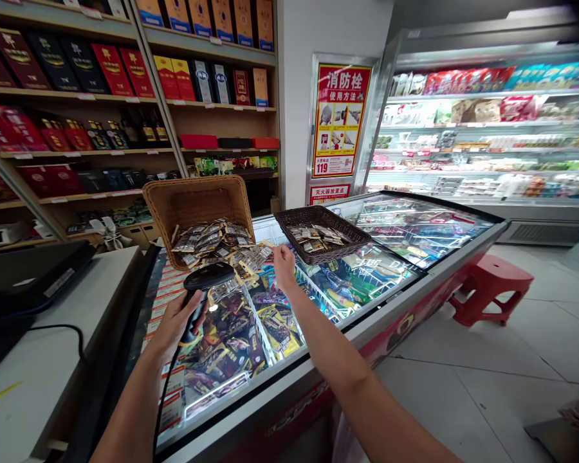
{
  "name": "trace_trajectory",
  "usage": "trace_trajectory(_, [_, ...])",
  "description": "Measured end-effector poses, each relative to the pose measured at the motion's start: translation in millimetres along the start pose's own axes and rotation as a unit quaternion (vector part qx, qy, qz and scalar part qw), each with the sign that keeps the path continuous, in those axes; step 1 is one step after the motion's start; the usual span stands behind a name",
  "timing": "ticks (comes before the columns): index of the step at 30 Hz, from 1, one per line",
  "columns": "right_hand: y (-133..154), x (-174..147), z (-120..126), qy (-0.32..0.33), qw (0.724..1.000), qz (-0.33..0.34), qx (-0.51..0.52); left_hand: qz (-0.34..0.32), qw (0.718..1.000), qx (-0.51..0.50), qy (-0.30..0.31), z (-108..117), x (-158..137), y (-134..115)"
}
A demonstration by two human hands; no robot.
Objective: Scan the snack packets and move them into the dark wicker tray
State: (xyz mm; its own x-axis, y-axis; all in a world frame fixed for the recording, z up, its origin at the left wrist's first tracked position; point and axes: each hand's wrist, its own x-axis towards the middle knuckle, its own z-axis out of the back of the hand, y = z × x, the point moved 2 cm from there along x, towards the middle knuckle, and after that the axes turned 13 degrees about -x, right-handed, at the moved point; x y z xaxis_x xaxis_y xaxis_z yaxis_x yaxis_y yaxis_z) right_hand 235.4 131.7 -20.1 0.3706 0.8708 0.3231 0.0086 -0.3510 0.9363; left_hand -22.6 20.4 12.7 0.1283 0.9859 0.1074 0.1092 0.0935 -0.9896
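My left hand (176,325) is wrapped round the handle of a black barcode scanner (207,276), whose head tilts over the freezer glass. A cable runs down from the scanner beside my forearm. My right hand (284,265) is closed, pinching a small clear snack packet (263,254) with a pale stick-like end. Left of it, a tan wicker basket (197,190) lies tipped towards me. Similar packets (212,238) spill from the basket onto the glass. Just right of my right hand stands a dark brown woven tray (352,241) holding several more packets.
Beneath is a glass-topped chest freezer (386,302) full of wrapped ice creams. A counter (96,302) with a black device is on the left. Shelves of boxed bottles (125,96) stand behind. A red stool (492,286) and a lit refrigerated display (487,128) are at right.
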Motion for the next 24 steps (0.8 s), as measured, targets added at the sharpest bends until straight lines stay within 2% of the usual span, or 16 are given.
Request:
trace_trajectory(8, [1.1,-0.8,1.9,-0.013,0.998,0.024,-0.048,0.009,1.0,0.006,0.012,1.9,-0.6,2.2])
trace_trajectory(15, [11.2,-3.0,2.9,-0.028,0.997,0.024,-0.066,0.018,1.0,-0.014,-0.004,1.3,0.1,2.9])
trace_trajectory(17, [9.5,0.0,3.1,-0.053,0.995,-0.004,-0.08,0.013,0.999,-0.027,-0.035,4.8,3.4,3.6])
trace_trajectory(20, [3.6,13.4,8.9,-0.107,0.991,-0.052,-0.063,-0.004,0.991,-0.052,-0.121,16.2,11.6,4.8])
trace_trajectory(24, [11.7,48.2,35.9,-0.227,0.969,-0.092,0.021,-0.059,0.974,-0.097,-0.197,30.1,19.1,-1.2])
